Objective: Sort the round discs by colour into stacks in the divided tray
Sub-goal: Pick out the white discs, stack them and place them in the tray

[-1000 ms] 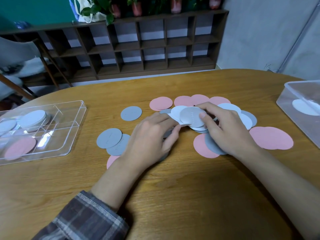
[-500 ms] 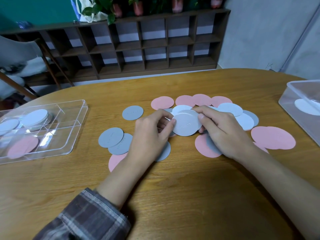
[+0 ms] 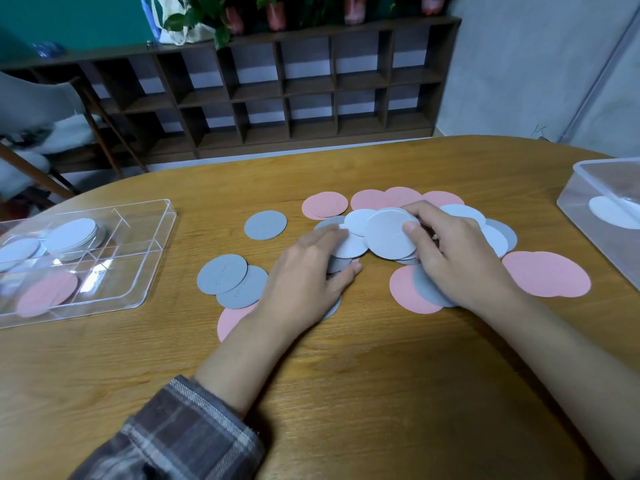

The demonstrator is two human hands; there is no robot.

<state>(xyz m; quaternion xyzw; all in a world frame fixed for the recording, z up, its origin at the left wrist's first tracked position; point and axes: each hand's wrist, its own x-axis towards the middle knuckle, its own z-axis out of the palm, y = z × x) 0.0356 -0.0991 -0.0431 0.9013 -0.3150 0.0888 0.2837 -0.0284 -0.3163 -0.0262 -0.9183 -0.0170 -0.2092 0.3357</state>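
Discs: thin, flat, matte rounds of one size in white, grey and pink, lying overlapped at the middle of the worktop [image 3: 346, 375].
Right hand [image 3: 453, 258]: fingers curled round a small fan of white discs [image 3: 389, 233], thumb pressed on the top one.
Left hand [image 3: 304, 278]: fingers and thumb pinch a single white disc [image 3: 351, 245] that touches the fan's left edge.
Grey discs [image 3: 221, 273]: two overlap just left of the left hand; another lies alone farther back.
Pink discs [image 3: 547, 273]: a pair right of the right hand, a row behind both hands.
Divided tray [image 3: 152, 258]: clear plastic, at the worktop's left; a white stack [image 3: 71, 237] in a far compartment, a pink stack [image 3: 48, 292] nearer.
Writing: faint pressed marks on the grey discs, unreadable.
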